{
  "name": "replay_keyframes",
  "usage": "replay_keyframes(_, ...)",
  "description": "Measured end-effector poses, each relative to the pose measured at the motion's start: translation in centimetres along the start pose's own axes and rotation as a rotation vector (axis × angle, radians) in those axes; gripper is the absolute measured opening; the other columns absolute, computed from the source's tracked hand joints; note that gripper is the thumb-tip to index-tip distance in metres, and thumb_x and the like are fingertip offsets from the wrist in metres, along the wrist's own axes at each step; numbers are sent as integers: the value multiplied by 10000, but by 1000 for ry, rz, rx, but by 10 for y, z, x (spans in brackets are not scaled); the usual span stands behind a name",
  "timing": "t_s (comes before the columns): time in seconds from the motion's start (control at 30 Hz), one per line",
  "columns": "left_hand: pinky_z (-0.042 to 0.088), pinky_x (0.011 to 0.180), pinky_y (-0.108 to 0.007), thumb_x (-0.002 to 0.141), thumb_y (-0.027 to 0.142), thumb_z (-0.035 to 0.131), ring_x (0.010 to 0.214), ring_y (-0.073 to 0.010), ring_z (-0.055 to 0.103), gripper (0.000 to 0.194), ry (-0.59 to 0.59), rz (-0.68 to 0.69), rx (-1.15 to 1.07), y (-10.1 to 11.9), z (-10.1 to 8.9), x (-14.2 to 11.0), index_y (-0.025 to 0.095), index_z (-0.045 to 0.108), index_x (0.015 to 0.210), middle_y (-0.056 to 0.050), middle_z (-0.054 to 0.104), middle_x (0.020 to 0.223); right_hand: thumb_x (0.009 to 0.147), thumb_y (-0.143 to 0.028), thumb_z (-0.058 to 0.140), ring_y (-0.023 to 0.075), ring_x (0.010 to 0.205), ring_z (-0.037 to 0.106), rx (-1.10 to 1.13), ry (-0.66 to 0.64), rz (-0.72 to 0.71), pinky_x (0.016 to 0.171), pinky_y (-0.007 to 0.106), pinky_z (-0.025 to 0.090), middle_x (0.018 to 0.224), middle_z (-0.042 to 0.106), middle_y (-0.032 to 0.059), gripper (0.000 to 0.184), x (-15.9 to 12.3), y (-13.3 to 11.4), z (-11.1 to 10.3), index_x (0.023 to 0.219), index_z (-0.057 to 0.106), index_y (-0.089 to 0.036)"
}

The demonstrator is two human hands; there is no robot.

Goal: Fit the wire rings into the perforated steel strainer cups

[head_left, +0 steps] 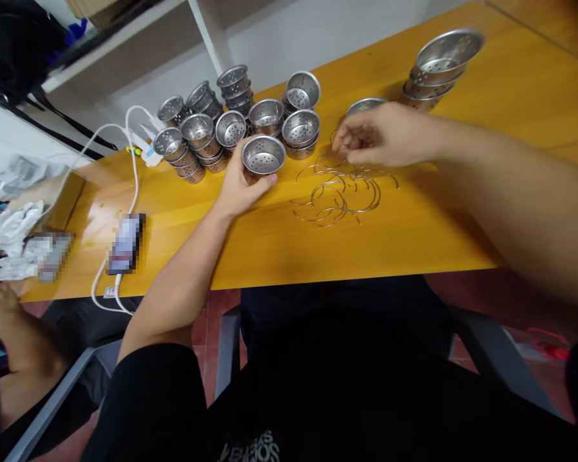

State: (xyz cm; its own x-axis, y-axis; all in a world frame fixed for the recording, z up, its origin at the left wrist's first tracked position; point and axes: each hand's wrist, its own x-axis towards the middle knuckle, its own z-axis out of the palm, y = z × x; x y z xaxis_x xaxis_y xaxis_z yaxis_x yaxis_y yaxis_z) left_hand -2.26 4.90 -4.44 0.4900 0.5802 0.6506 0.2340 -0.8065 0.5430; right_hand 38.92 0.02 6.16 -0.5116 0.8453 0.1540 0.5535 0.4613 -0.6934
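My left hand is closed around a perforated metal cup, its open mouth tilted up toward me. To the right, my right hand hovers over the far side of a loose pile of thin curved metal wires. Its fingers are curled together, and what lies between them is too small and blurred to name. Behind that hand a metal cup shows only its rim and part of its inside. Several stacks of the same cups stand beyond my left hand.
A tilted stack of cups stands at the back right of the yellow table. On the left lie a phone and white cables. Another person's arm is at the far left, near white gloves.
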Motion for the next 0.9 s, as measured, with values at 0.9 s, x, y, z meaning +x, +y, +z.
replay_keyframes(0.9, 694, 1322, -564, 989, 1007, 950, 1472, -349, 823, 1247, -50, -8, 0, 19, 36, -1, 424, 297, 1877, -111, 646, 1665, 1091, -370, 982, 283, 700, 595, 215, 341, -56, 705, 459, 520, 714, 636, -8, 328, 32, -65, 86, 925, 701, -339)
